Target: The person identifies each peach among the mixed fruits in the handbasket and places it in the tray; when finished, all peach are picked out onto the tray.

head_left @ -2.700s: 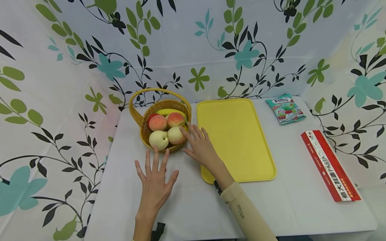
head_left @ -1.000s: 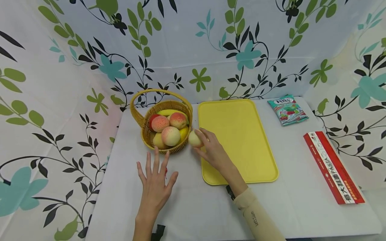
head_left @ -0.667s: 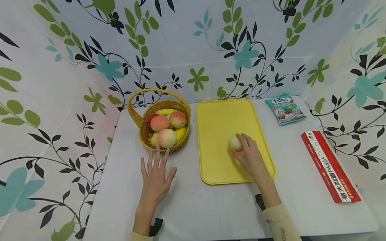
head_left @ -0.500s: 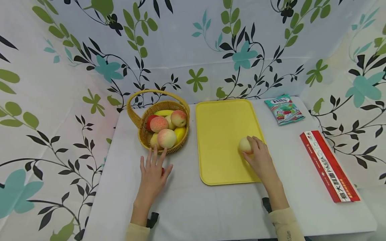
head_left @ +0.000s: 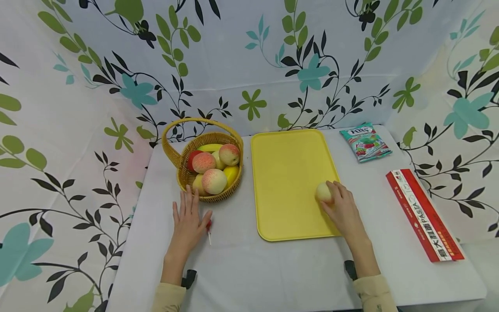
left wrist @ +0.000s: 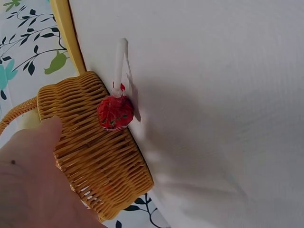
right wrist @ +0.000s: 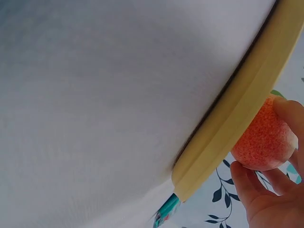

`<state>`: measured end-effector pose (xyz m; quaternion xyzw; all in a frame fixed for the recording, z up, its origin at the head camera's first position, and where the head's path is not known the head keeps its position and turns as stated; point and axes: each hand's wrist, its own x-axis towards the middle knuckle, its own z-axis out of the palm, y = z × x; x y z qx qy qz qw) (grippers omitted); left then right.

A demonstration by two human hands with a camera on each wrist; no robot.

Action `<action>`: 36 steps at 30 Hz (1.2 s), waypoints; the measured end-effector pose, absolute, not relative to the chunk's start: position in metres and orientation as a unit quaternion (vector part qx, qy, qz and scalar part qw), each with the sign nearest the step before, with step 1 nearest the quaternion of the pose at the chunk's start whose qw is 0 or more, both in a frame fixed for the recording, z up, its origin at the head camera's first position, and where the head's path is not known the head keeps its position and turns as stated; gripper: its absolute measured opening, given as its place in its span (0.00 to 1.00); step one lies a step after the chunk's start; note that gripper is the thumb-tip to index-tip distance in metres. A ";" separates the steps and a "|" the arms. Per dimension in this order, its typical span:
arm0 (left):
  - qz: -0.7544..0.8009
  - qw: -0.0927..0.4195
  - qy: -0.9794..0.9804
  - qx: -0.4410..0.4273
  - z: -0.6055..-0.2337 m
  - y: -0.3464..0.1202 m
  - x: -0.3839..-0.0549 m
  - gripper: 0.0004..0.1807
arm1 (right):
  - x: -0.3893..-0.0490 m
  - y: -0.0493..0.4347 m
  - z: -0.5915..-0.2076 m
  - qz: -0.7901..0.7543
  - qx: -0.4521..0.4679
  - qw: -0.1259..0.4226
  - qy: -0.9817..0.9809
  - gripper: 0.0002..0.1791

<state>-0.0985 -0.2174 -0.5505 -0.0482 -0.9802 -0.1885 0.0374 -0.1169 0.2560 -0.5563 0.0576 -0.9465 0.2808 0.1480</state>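
Note:
In the head view my right hand [head_left: 343, 210] holds a peach [head_left: 323, 192] at the right part of the yellow tray [head_left: 288, 182]. The right wrist view shows the peach's red side [right wrist: 266, 137] between thumb and fingers, partly behind the tray's rim. My left hand [head_left: 188, 223] has its fingers extended, with the tips by the front of the wicker basket [head_left: 183, 175]. That basket holds several fruits, among them a peach [head_left: 214, 181] and a banana [head_left: 210, 147]. A red-wrapped lollipop [left wrist: 115, 113] lies on the table beside my left thumb, its white stick toward me.
A teal candy bag [head_left: 365, 142] lies at the back right of the table. In front of it is a long red pasta box [head_left: 425, 214]. The basket's tall handle [head_left: 202, 120] arches over its back. A patterned cloth [head_left: 218, 65] hangs behind the table.
My right hand reached to the basket, took the peach out and carried it right onto the tray's area. My left hand shifted slightly left, uncovering the lollipop.

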 end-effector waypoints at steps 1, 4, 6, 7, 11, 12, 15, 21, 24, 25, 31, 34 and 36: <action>-0.189 0.034 -0.980 -0.047 -0.551 -0.217 -0.099 0.49 | -0.117 0.256 -0.556 0.279 0.058 0.148 -0.947 0.38; -0.193 0.028 -0.980 -0.044 -0.551 -0.217 -0.099 0.50 | -0.117 0.256 -0.557 0.277 0.055 0.142 -0.949 0.38; -0.197 0.028 -0.979 -0.043 -0.552 -0.217 -0.099 0.50 | -0.117 0.256 -0.557 0.273 0.054 0.138 -0.950 0.38; -0.199 0.028 -0.979 -0.042 -0.552 -0.216 -0.099 0.50 | -0.116 0.256 -0.557 0.272 0.053 0.136 -0.951 0.38; -0.206 0.030 -0.977 -0.039 -0.552 -0.216 -0.098 0.50 | -0.115 0.257 -0.558 0.263 0.052 0.135 -0.954 0.39; -0.206 0.029 -0.977 -0.039 -0.552 -0.216 -0.098 0.50 | -0.115 0.257 -0.558 0.261 0.052 0.135 -0.954 0.39; -0.205 0.031 -0.977 -0.039 -0.552 -0.216 -0.098 0.49 | -0.114 0.258 -0.558 0.255 0.055 0.134 -0.956 0.40; -0.206 0.033 -0.977 -0.039 -0.553 -0.216 -0.097 0.50 | -0.114 0.257 -0.558 0.242 0.068 0.141 -0.958 0.44; -0.212 0.030 -0.976 -0.038 -0.553 -0.217 -0.096 0.50 | -0.114 0.256 -0.556 0.230 0.077 0.142 -0.960 0.46; -0.214 0.029 -0.976 -0.038 -0.553 -0.218 -0.096 0.49 | -0.114 0.255 -0.556 0.225 0.079 0.141 -0.961 0.47; -0.222 0.034 -0.974 -0.041 -0.550 -0.217 -0.096 0.48 | -0.117 0.252 -0.557 0.211 0.093 0.139 -0.963 0.49; -0.225 0.038 -0.973 -0.041 -0.550 -0.216 -0.096 0.48 | -0.121 0.243 -0.555 0.213 0.103 0.146 -0.961 0.51; -0.225 0.037 -0.973 -0.039 -0.550 -0.216 -0.096 0.48 | -0.125 0.232 -0.550 0.215 0.115 0.148 -0.958 0.51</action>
